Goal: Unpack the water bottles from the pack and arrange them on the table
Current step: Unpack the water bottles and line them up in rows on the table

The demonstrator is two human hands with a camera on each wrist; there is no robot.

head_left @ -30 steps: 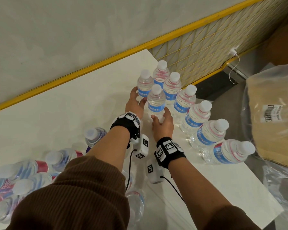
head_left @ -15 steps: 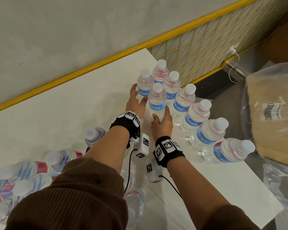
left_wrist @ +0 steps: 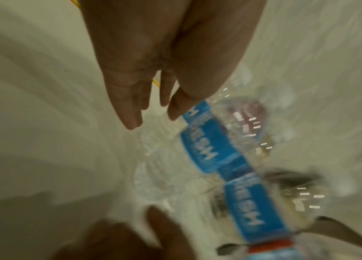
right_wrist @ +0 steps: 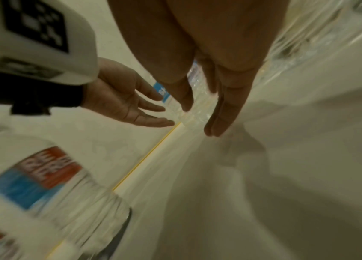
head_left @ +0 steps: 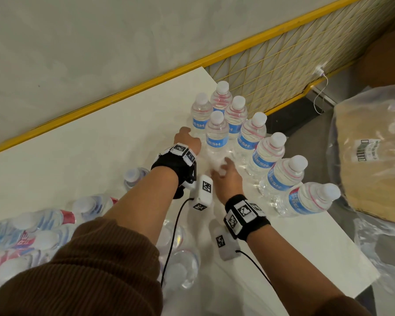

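Several clear water bottles with blue labels stand upright on the white table (head_left: 78,156), most in a row (head_left: 281,176) along its right edge. One bottle (head_left: 216,135) stands in front of that row, between my hands. My left hand (head_left: 187,142) is just left of it with straight fingers (left_wrist: 131,112). My right hand (head_left: 226,174) is at its base, fingers (right_wrist: 220,114) straight with the bottle (right_wrist: 197,109) beyond them. Neither hand holds anything. The plastic-wrapped pack (head_left: 32,229) of lying bottles is at the lower left.
Loose bottles (head_left: 183,265) lie under my forearms. A clear bag (head_left: 374,156) with brown contents sits off the table's right edge. A yellow mesh fence (head_left: 283,71) and a grey wall stand behind the table.
Both hands were wrapped round the front bottle's lower part; now they have let go. The right hand has drawn back toward me and the left has opened to the side.
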